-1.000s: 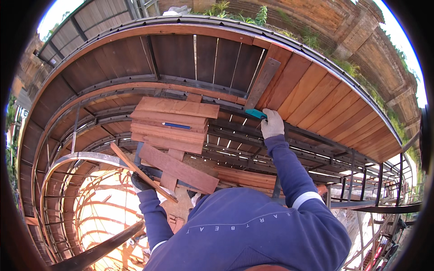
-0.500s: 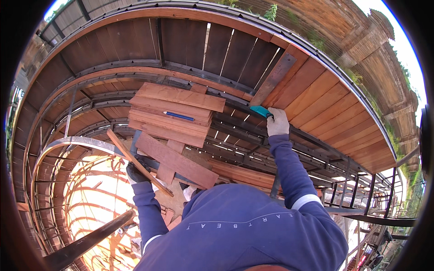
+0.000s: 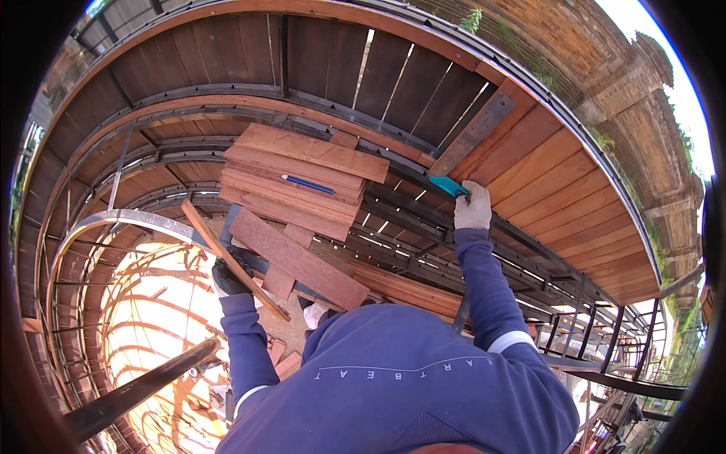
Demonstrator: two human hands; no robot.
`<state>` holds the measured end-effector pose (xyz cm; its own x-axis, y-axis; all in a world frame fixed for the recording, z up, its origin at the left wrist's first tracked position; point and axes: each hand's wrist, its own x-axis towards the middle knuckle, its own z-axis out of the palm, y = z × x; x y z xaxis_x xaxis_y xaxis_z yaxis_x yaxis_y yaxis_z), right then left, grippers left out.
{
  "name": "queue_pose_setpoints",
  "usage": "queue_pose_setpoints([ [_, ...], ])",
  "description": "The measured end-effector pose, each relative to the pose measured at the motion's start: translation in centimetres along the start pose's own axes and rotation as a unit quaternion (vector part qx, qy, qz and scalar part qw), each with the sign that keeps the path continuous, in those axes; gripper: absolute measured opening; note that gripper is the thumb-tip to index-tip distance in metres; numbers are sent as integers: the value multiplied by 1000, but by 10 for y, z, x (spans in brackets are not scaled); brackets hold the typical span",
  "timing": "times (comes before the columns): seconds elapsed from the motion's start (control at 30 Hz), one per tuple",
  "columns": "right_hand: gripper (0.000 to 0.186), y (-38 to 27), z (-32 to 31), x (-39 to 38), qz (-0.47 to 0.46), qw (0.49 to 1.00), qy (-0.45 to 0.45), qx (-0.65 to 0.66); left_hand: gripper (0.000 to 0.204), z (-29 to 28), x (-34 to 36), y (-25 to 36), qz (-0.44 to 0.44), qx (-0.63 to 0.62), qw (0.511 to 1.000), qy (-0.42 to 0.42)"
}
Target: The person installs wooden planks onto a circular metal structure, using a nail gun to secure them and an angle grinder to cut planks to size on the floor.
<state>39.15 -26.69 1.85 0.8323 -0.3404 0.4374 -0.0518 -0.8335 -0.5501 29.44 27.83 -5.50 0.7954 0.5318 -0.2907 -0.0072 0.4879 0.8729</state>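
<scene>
My right hand, in a pale work glove, is closed on the teal handle of a try square. Its wide metal blade lies across the end board of the deck, close to the open gap. My left hand, in a black glove, grips a narrow wooden strip held at a slant; its fingers are partly hidden behind the strip. Between my hands is a stack of reddish boards, with a blue pencil lying on top. A loose board lies slanted nearer me, across another board.
Dark metal rails and gaps run below the deck. A curved light metal rail stands at left, beside a deep sunlit drop. A dark post crosses the lower left. A brick wall rises beyond the far edge.
The view has shifted slightly, so the scene sits a little differently in the picture. Both hands keep their grips, and the square stays against the end board.
</scene>
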Motion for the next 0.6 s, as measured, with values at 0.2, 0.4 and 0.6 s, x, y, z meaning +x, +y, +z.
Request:
queue_pose_setpoints([
  [0.2,30,1,0,0,5,1000,6,11,59,0,1,2,-3,-8,1000,-18],
  [0.4,33,6,3,0,17,999,7,34,40,16,-5,14,-25,-3,1000,3],
  [0.6,33,9,6,1,11,999,8,33,42,9,-3,12,6,23,999,-30],
])
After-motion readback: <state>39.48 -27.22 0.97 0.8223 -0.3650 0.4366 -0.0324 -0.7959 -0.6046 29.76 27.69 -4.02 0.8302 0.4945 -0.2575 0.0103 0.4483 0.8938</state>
